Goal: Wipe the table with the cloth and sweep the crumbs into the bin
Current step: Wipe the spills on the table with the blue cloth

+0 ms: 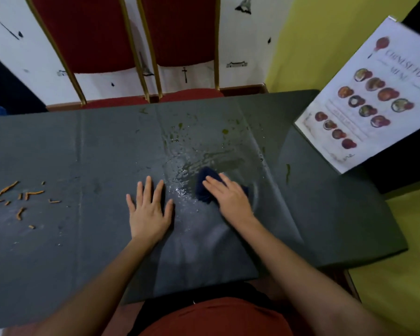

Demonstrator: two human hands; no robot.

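A dark grey table [83, 146] fills the middle of the view. My right hand [230, 200] presses flat on a dark blue cloth [205, 187] lying at the edge of a wet, shiny patch [197, 156] with greenish drops. To its left my left hand [149, 212] rests flat on the table, fingers spread, holding nothing. Several orange crumbs [22, 196] lie scattered at the table's left end. No bin is in view.
Two red chairs with gold frames [131, 44] stand behind the table's far edge. A laminated food menu [374, 98] leans at the table's right end. The floor on the right is yellow-green.
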